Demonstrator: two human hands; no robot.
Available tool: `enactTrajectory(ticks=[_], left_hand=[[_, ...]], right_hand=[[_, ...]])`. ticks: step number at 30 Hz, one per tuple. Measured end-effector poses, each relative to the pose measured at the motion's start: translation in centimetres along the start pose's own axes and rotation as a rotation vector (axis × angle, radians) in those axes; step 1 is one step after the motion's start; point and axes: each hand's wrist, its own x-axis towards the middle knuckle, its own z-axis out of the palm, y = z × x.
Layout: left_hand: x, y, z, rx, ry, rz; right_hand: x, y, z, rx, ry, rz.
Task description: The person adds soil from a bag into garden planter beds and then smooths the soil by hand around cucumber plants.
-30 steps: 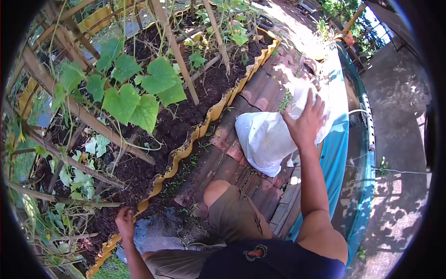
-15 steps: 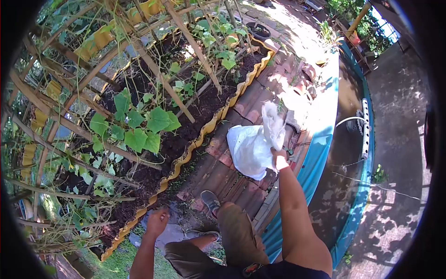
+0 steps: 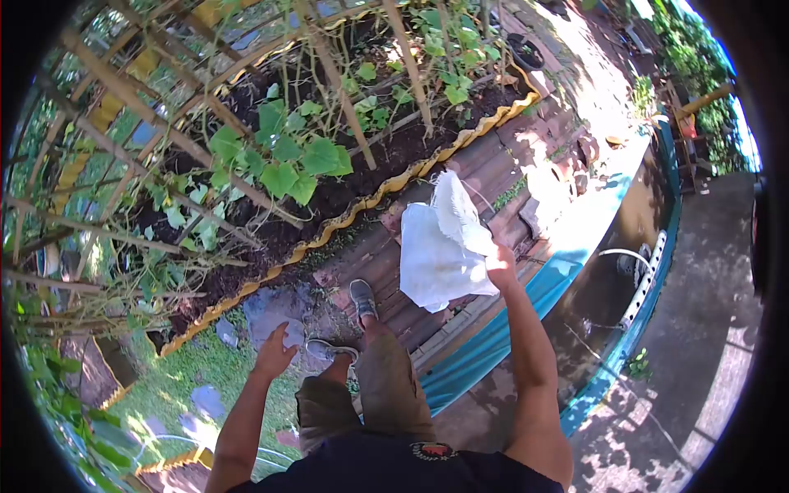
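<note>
A white woven sack [image 3: 440, 255] hangs from my right hand [image 3: 501, 267], whose fingers are closed round its gathered top edge. The frayed mouth of the sack flops over toward the left, and its lower part is over the brown tiles. My left hand [image 3: 277, 352] is held out over the grey stones near my feet, fingers apart, with nothing in it. What is inside the sack cannot be seen.
A planting bed with a wavy yellow border [image 3: 386, 191] runs along the left, under a wooden trellis [image 3: 148, 119] with vines. At the right is a blue-lined pond [image 3: 596, 308] with a white perforated pipe [image 3: 643, 283]. A black pot [image 3: 524, 53] stands farther up.
The view has turned and shifted. My right hand still holds the sack, which now hangs wider and flatter. My left hand has opened its fingers.
</note>
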Motion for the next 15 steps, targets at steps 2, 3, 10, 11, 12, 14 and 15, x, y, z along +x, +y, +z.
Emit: enactTrajectory(ticks=[2,3,10,11,12,14,15], left_hand=[[0.4,2.9,0.8,-0.083,-0.001,-0.033],[0.8,4.1,1.5,-0.124,-0.018,0.008],[-1.3,17.3,6.0,-0.125,0.036,0.291],[-3.1,19.5,5.4,0.113,0.157,0.294],[-3.7,20.1,5.9,0.056,0.299,0.368],[-5.1,20.6,8.2,-0.274,0.386,0.472],[-5.7,20.7,9.8,-0.552,0.333,0.502]], right_hand=[[0.4,-2.8,-2.4,-0.148,-0.082,-0.277],[0.3,-3.3,-3.4,-0.235,-0.128,-0.521],[-6.2,-20.5,-4.7,-0.102,-0.487,-0.275],[-7.1,-22.1,-4.9,-0.146,-0.559,-0.338],[-8.0,-23.8,-4.7,-0.178,-0.597,-0.359],[-10.5,-27.3,-4.1,-0.241,-0.677,-0.390],[-11.7,-30.0,-3.6,-0.276,-0.743,-0.438]])
